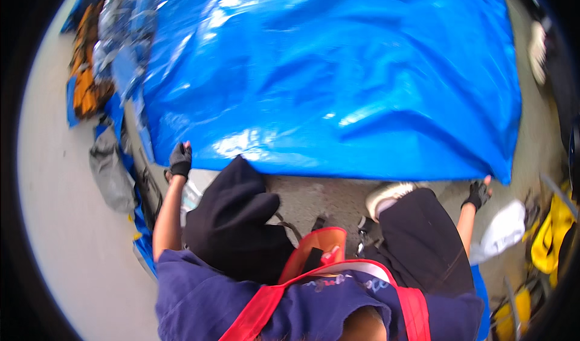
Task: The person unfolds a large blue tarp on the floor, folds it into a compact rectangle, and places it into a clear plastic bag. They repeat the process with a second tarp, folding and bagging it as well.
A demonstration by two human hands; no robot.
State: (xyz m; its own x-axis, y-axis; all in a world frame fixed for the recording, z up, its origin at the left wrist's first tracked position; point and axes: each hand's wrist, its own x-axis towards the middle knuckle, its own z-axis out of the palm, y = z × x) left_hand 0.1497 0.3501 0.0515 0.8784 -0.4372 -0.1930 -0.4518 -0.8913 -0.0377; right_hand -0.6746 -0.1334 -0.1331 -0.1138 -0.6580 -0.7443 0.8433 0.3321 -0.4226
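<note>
A blue tarp [332,75] spreads across the floor directly ahead of a crouching worker, its near edge running almost straight from one hand to the other. The left hand [179,160], in a dark fingerless glove, has its fingers curled tight on that edge, just inside the near left corner. The right hand [478,193], gloved alike, meets the edge just inside the near right corner, its fingertips seeming to pinch the sheet where creases converge (part of that grip is hidden). Neither hand is plainly closer to the tarp; each has its own corner. The sheet runs away from the fingers and past the top of the view, so its long axis cannot be told. The left knee [241,169] overlaps the edge; a pale shoe [389,197] stands just below it.
</note>
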